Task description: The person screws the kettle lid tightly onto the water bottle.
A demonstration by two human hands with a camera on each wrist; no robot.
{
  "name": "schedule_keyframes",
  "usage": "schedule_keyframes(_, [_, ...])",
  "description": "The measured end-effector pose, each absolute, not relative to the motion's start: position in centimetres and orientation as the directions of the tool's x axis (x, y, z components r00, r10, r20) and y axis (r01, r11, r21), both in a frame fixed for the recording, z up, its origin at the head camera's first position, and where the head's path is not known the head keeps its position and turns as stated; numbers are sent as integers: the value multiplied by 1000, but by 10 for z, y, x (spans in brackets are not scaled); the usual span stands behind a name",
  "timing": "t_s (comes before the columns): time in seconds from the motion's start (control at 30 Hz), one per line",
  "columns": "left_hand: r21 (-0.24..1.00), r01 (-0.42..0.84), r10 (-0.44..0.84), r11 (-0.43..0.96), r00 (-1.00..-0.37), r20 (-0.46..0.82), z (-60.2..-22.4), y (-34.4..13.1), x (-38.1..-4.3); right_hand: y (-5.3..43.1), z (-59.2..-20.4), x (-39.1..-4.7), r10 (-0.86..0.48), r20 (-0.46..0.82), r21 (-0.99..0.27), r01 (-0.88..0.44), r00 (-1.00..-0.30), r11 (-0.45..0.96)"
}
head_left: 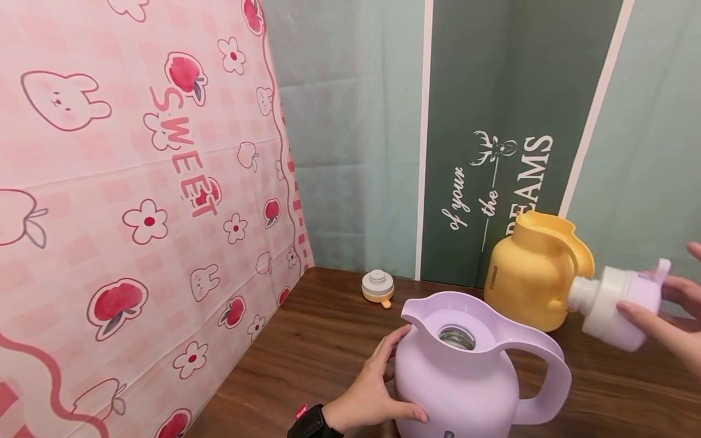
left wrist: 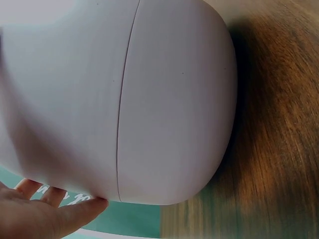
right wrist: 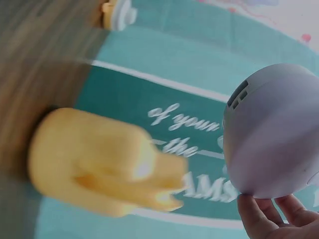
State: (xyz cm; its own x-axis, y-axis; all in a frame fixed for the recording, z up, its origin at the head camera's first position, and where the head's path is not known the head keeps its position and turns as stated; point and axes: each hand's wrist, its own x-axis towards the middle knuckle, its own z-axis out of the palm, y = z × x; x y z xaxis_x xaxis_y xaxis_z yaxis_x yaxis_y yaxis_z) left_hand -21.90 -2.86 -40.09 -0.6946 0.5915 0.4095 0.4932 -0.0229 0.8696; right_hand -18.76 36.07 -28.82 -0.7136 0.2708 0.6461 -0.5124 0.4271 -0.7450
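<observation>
A lilac jug stands upright on the wooden table, its round mouth uncovered. My left hand rests against the side of this jug, thumb and fingers spread around its body. To the right, my right hand grips a lilac-and-white stopper lid, tilted on its side in the air with its narrow white end toward the left. In the right wrist view the rounded lilac top of the lid sits above the right fingertips. The left wrist view is mostly filled by the lilac jug body.
Behind the lilac jug stands a yellow jug, its top uncovered. A grey-and-yellow stopper lid lies at the table's back edge. A pink printed cloth hangs on the left, and a green printed curtain hangs behind the table.
</observation>
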Motion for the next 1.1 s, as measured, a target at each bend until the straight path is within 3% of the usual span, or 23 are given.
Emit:
schedule_keyframes(0.23, [834,550,594,-40,-659,462,-402,-28,-220,324,-232,-191,152,738,-614,-560,-658,556])
schedule_keyframes(0.37, [818,573,599,-48,-639,483,-402,-27,-221,304,-210,-190,56,748,-562,-586,-661,584])
schedule_keyframes(0.6, [819,571,593,-59,-640,489,-403,-27,-220,262,-180,-189,-132,606,-441,-470,-784,764])
schedule_keyframes(0.83, [808,586,593,-61,-630,501,-403,-26,-220,218,-173,-195,-357,530,-285,-558,-769,780])
schedule_keyframes(1.1, [843,535,604,-58,-653,456,-400,-27,-218,195,-176,-196,-415,432,-145,-516,-801,844])
